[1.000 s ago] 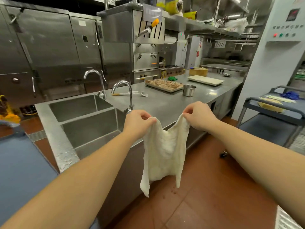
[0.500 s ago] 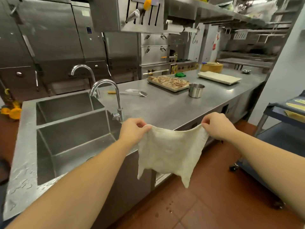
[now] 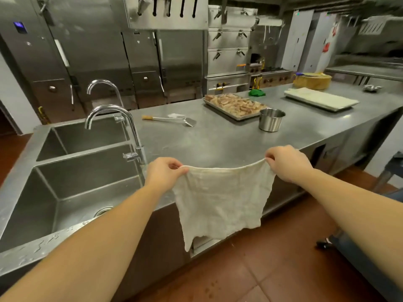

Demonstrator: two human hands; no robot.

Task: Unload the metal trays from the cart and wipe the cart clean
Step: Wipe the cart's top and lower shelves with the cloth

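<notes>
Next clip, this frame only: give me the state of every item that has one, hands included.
cloth, spread open, hanging from its two top corners.
left hand, pinches the cloth's top left corner.
right hand, pinches the top right corner.
near faucet, no water running.
near basin, no standing water visible.
food tray, loaded, lying flat.
metal cup, upright.
cart, only an edge shows; cannot tell.
</notes>
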